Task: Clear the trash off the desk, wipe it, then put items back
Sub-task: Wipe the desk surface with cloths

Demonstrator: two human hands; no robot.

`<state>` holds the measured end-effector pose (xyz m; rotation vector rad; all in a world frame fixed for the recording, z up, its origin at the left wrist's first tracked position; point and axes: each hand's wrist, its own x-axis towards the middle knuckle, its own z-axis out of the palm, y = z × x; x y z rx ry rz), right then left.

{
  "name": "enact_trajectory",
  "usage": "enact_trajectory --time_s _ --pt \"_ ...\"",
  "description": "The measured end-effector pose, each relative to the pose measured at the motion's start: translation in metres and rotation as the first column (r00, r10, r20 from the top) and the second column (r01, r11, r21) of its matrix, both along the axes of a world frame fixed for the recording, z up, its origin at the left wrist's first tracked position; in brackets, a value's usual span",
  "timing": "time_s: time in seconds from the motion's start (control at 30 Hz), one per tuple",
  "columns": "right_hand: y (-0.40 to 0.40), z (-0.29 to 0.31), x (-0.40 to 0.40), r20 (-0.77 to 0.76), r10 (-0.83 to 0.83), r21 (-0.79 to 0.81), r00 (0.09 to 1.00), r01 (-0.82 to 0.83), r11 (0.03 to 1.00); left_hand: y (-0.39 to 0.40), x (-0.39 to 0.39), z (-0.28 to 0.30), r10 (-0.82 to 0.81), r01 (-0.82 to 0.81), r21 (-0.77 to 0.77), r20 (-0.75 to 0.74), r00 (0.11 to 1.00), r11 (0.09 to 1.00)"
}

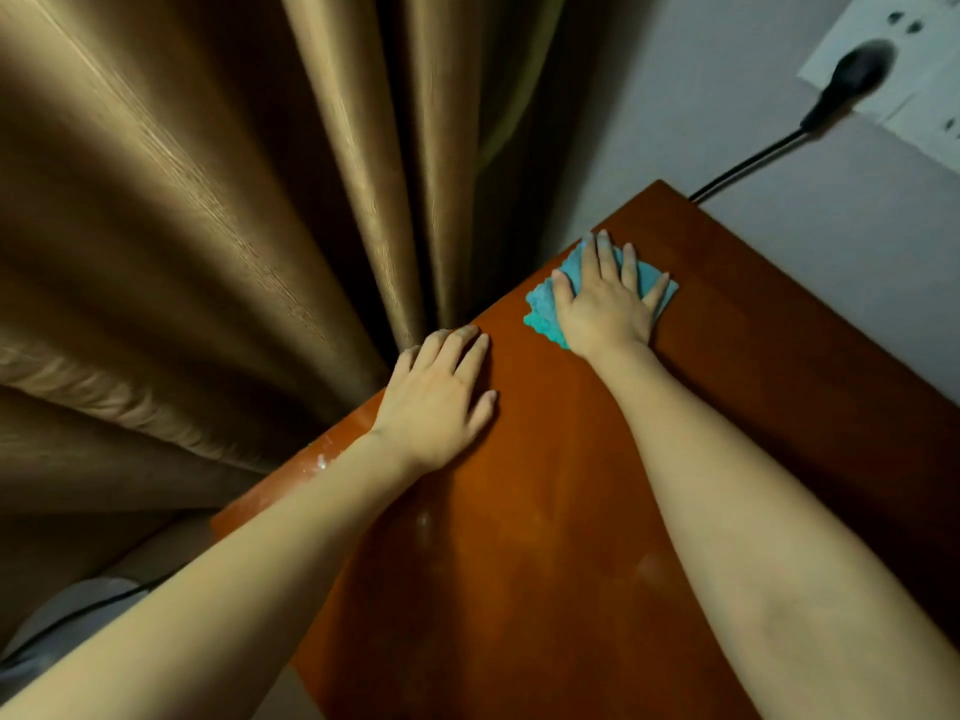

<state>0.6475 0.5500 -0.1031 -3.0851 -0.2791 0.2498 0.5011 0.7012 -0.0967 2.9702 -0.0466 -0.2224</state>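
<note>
A reddish-brown wooden desk top [727,387] runs from the lower middle to the upper right. My right hand [602,298] lies flat with spread fingers on a teal cleaning cloth [543,311], pressing it onto the desk near the far left corner. My left hand [441,392] rests flat on the desk's left edge, fingers straight, holding nothing. Pale dusty smears [423,522] show on the wood between my forearms.
Heavy tan curtains [208,226] hang right beside the desk's left edge. A grey wall [753,122] stands behind the desk, with a white socket plate [914,54] at the top right. A black plug and cable [841,90] run down behind the desk's far corner.
</note>
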Motion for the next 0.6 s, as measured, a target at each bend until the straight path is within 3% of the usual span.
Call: enact_trajectory --time_s 0.3,0.6 --pt "0.025 -0.001 -0.028 0.0 0.17 0.03 0.985 -0.17 0.985 0.001 -0.019 0.006 0.095 -0.095 0.01 -0.024 0.995 0.995" --pt "-0.049 0.0 -0.092 -0.007 0.131 0.054 0.991 -0.131 0.99 -0.056 -0.054 0.011 0.183 -0.182 0.01 -0.05 0.982 0.983"
